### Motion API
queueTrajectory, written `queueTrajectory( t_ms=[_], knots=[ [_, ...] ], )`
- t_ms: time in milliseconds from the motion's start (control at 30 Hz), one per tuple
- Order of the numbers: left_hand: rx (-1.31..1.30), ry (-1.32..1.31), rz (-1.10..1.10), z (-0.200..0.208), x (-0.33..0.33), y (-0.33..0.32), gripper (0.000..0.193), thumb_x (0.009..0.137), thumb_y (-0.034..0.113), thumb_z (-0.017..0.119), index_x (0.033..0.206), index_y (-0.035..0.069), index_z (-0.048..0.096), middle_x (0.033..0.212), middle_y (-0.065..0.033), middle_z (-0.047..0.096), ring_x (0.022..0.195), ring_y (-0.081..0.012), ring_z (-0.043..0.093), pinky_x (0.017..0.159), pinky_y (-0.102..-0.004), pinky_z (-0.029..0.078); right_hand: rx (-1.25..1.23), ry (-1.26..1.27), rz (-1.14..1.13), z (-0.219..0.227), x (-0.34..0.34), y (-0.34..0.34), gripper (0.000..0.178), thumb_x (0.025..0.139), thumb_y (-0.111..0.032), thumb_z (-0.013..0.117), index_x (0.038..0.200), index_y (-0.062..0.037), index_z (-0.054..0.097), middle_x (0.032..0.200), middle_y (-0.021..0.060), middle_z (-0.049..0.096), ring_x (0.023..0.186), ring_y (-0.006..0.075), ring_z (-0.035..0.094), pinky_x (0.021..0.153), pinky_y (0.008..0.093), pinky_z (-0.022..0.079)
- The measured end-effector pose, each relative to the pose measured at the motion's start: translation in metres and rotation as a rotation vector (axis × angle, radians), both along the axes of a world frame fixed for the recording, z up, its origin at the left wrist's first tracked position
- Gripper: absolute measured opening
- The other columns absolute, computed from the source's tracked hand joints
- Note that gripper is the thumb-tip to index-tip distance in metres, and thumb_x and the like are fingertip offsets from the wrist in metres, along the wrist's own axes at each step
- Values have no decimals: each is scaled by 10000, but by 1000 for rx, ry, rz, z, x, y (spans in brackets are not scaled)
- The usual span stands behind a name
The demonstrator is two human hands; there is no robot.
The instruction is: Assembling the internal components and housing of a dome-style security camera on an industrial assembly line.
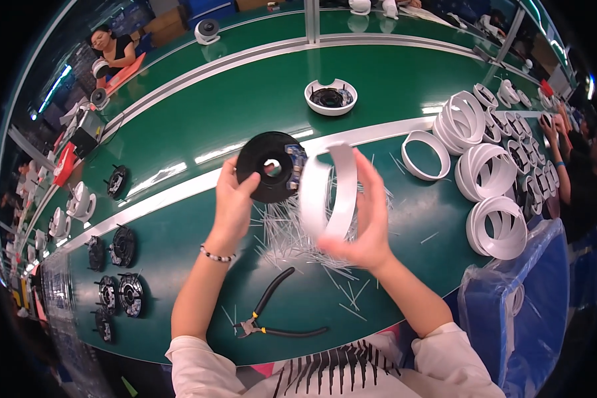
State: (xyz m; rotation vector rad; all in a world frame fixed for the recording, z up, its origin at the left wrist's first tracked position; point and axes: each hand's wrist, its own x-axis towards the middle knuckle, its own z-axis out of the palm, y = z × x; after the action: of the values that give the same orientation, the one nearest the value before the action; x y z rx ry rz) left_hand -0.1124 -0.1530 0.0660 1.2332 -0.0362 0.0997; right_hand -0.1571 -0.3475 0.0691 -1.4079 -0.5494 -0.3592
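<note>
My left hand (235,196) grips a round black plastic disc (259,159) by its near left side, the thumb on its face. A small blue circuit board sits at the disc's right edge. In my right hand (373,229) is a white plastic ring (341,192), held on its right side between thumb and fingers and slightly blurred. Ring and disc are close side by side; whether they touch I cannot tell. Beneath them a heap of thin white strips (282,232) lies on the green table. Side cutters (265,312) with black handles lie opened nearer to me.
Stacked white rings (487,172) stand at the right, above a blue plastic-lined bin (521,298). Several black disc assemblies (123,245) rest at the left. A white housing with a black insert (331,98) sits on the green belt beyond. Other people work at both sides.
</note>
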Motion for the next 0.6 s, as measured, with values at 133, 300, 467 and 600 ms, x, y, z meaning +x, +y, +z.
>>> queueTrajectory(
  t_ms=[133,300,467,600],
  knots=[
    [-28,64,-130,-4,-19,-29,345,816,-32,420,1148,-10,327,1110,-114,477,1026,-162,483,884,-299,401,234,278,37,-14,2,8,983,567,-98,767,1297,9,117,1222,162,345,1112,226,405,913,329,370],
    [-290,167,-413,8,-34,-45,538,899,431,241,1270,45,284,1198,-128,434,1112,-268,422,945,-412,326,283,371,40,-11,1,4,1011,561,-132,785,1295,36,109,1228,172,331,1118,227,396,914,326,368],
    [-514,396,-526,-1,-31,-36,701,812,603,256,1221,46,368,1175,-161,454,1056,-302,472,902,-436,394,-51,315,21,-29,-8,13,1009,567,-140,769,1310,29,107,1297,170,247,1179,233,328,964,330,296],
    [-430,395,-442,-3,-31,-40,566,818,490,318,1145,45,444,1082,-140,517,981,-264,515,850,-407,433,-106,327,-14,-26,-5,11,1058,548,-263,781,1305,25,101,1278,209,239,1178,291,308,961,368,292]
  ],
)
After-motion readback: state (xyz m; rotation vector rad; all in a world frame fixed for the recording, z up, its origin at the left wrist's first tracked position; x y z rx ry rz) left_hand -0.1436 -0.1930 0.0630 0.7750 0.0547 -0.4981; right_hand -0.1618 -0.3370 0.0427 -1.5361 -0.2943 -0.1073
